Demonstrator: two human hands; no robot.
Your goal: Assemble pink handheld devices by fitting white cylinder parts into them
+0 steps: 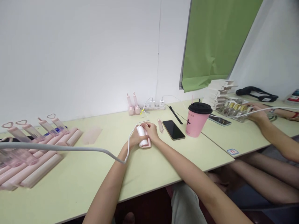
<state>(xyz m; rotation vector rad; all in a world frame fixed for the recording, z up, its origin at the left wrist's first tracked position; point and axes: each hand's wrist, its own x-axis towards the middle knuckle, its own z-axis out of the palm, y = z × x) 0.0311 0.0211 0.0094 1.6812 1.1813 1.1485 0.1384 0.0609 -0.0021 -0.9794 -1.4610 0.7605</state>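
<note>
A white cylinder with a pink part beside it is held between both hands just above the tabletop. My left hand wraps round its left side, with the thumb across the white surface. My right hand is at its upper right, fingers bent over the top end. A grey-white cable runs close to my left hand and crosses the view to the left. Just right of my right hand lies a small pink tube. What the right fingertips pinch is too small to make out.
Left are pink tubes and clear bottles with heart loops. Right are a black phone and a pink cup. Behind stand a power strip and two pink items. Another person's hand is at glass bottles.
</note>
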